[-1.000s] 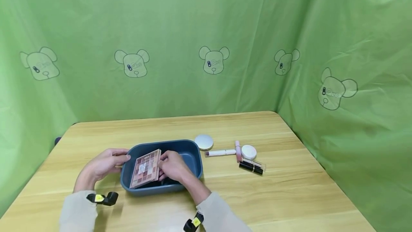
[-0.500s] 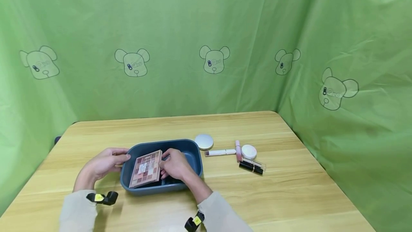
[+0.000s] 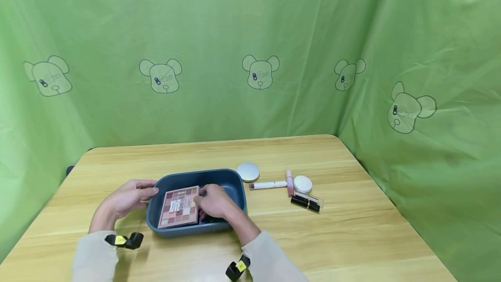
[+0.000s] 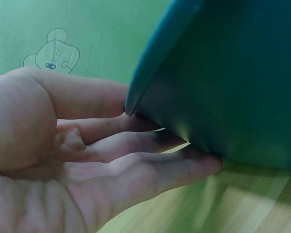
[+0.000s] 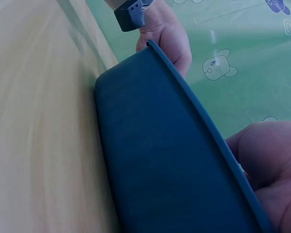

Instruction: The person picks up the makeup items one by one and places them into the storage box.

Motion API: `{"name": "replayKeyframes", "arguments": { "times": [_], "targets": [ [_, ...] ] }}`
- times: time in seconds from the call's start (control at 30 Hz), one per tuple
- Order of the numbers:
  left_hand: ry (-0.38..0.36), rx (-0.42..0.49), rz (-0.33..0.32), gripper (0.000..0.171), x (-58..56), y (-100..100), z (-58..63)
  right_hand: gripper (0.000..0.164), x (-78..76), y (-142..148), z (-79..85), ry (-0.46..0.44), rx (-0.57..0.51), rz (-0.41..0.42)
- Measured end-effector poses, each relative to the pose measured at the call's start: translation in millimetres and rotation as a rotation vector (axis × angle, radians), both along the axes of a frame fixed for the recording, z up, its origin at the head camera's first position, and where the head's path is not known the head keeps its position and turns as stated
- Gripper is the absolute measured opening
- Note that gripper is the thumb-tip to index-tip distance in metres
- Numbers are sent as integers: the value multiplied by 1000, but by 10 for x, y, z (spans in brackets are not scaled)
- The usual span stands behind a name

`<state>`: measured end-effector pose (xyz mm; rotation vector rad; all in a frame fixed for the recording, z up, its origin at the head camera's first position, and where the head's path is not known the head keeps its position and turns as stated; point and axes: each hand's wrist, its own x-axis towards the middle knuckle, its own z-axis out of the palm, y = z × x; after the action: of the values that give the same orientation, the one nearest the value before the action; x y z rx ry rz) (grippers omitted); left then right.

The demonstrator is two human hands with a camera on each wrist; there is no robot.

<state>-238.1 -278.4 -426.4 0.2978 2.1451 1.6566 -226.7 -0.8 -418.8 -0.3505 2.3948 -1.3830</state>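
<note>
In the head view, an eyeshadow palette (image 3: 175, 211) with a grid of pinkish and brown shades lies inside a dark blue storage box (image 3: 192, 231), at its left. My right hand (image 3: 215, 203) reaches into the box and grips the palette's right edge, thumb on its top. The fingers beneath are partly hidden. At the box's left end, my left hand (image 3: 127, 197) holds the rim, its thumb at the edge. The left wrist view has the other fingers of that hand (image 4: 121, 150) reaching along the outer wall. The box wall (image 5: 160, 145) hides most of the right hand in the right wrist view.
Right of the box, on the wooden table (image 3: 352, 229), are a silver round compact (image 3: 248, 172), a white tube (image 3: 268, 185), a pink tube (image 3: 289, 184), a white round compact (image 3: 302, 184) and a black tube (image 3: 305, 204) beside a clear-ended one. A green curtain (image 3: 211, 112) hangs behind.
The palette has gone from tilted to nearly flat in the box, its right edge lowered and shifted slightly right with my right hand. My left hand stays at the rim.
</note>
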Motion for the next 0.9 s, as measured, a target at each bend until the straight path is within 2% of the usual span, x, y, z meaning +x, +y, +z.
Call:
{"name": "replayKeyframes", "arguments": {
  "times": [0.37,0.63,0.9],
  "targets": [
    [-18,-2,26,56,5,7,6,32,31,38,56,-11,37,37],
    [-13,13,15,56,3,5,-3,40,34,67,74,-17,95,62],
    [-9,4,18,56,15,13,6,46,34,78,94,-22,105,61]
  ]
}}
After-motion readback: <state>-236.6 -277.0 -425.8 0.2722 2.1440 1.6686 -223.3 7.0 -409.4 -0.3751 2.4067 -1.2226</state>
